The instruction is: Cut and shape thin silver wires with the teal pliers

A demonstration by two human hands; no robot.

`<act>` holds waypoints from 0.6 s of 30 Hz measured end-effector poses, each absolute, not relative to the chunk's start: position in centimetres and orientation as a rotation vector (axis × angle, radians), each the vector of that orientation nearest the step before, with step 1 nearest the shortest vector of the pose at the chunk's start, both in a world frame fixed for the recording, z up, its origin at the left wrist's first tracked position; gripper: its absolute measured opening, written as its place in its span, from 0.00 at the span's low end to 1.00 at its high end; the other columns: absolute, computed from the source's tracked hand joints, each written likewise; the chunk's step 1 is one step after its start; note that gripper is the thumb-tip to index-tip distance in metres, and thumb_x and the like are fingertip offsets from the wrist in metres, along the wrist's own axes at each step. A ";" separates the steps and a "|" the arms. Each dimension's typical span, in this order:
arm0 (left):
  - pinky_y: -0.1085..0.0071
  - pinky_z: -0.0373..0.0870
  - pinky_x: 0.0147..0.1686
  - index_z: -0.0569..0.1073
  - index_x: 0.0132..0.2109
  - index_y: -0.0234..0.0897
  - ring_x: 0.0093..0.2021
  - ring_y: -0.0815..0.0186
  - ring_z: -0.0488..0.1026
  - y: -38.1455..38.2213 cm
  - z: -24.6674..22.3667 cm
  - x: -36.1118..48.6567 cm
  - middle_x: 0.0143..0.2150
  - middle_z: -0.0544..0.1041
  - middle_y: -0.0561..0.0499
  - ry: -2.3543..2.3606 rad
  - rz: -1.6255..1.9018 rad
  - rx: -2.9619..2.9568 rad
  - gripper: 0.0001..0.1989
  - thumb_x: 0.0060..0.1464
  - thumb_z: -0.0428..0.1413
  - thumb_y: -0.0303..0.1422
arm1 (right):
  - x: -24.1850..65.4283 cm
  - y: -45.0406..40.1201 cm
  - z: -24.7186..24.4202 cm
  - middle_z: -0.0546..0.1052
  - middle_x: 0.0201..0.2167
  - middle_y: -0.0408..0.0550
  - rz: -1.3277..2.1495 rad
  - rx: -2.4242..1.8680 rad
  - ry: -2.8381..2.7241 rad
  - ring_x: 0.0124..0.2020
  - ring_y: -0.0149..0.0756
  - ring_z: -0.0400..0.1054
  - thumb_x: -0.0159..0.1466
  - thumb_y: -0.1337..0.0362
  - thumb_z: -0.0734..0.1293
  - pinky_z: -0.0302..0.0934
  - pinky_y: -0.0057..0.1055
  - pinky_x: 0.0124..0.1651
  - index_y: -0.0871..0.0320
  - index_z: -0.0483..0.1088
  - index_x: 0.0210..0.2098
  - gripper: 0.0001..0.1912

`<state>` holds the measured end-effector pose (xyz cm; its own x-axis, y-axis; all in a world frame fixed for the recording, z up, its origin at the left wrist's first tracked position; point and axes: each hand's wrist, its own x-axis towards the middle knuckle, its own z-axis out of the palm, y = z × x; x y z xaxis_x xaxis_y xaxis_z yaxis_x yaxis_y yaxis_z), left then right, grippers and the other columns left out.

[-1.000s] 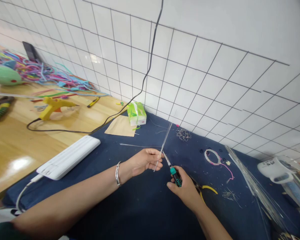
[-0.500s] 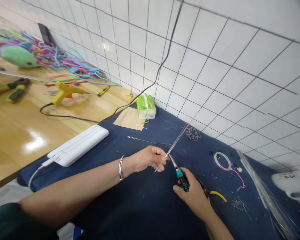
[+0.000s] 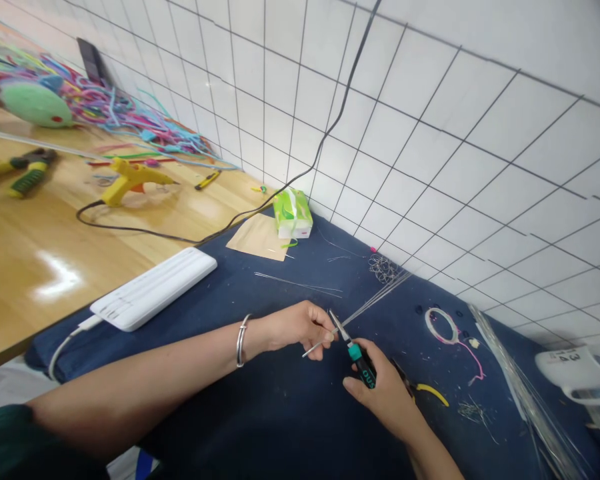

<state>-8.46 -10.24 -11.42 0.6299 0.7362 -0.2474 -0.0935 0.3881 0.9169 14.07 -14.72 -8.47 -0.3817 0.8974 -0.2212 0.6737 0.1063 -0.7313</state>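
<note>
Between its thumb and fingers, my left hand (image 3: pixel 313 328) pinches a bundle of thin metal wires (image 3: pixel 373 300). The wires' short end sticks out below the hand, and the long ends slant up to the right toward the wall. My right hand (image 3: pixel 380 383) is wrapped round the dark handle of long-nose pliers (image 3: pixel 353 350) with a teal collar. The pliers' jaws lie close beside the wires, right by my left fingertips; whether they touch the wires I cannot tell. A few loose wires (image 3: pixel 297 285) lie on the dark blue cloth (image 3: pixel 280 413) beyond my left hand.
A white power bank (image 3: pixel 153 290) with a cable lies at the left. Behind are a green tissue pack (image 3: pixel 293 213), a yellow glue gun (image 3: pixel 135 180) and coloured pipe cleaners (image 3: pixel 125 120). To the right are a wire coil (image 3: pixel 441 325), yellow-handled pliers (image 3: pixel 433 393) and long wires (image 3: pixel 525 380).
The wire bundle has swung down to the right, its far ends now lower along the wall. The pliers' jaws have turned slightly and sit across the wires from before. Both hands keep their grip.
</note>
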 end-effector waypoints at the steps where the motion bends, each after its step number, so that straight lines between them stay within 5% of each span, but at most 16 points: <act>1: 0.70 0.70 0.26 0.73 0.35 0.31 0.23 0.67 0.73 -10.3 -11.5 -8.4 0.23 0.73 0.50 0.724 0.580 1.056 0.12 0.45 0.60 0.36 | 14.0 -14.7 -8.3 0.68 0.48 0.49 1.152 -1.548 -2.117 0.47 0.42 0.64 0.54 0.60 0.66 0.57 0.39 0.51 0.54 0.58 0.52 0.27; 11: 0.76 0.66 0.21 0.73 0.33 0.31 0.21 0.71 0.71 -10.6 -11.2 -8.3 0.25 0.74 0.51 0.715 0.560 1.119 0.08 0.46 0.59 0.33 | 14.1 -14.7 -8.5 0.70 0.37 0.45 1.369 -1.469 -2.024 0.35 0.34 0.64 0.55 0.55 0.67 0.59 0.31 0.40 0.55 0.59 0.50 0.26; 18: 0.79 0.60 0.18 0.73 0.33 0.31 0.20 0.71 0.70 -11.0 -10.9 -8.2 0.22 0.73 0.52 0.713 0.551 1.095 0.10 0.46 0.59 0.35 | 13.7 -14.8 -8.0 0.65 0.28 0.40 1.489 -1.394 -1.972 0.29 0.28 0.57 0.57 0.57 0.65 0.54 0.26 0.33 0.58 0.63 0.42 0.16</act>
<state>-8.15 -10.97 -10.85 0.6575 0.7132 -0.2430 -0.0545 0.3666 0.9288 13.71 -14.80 -7.95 -0.4822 0.8246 -0.2957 0.5104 -0.0099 -0.8599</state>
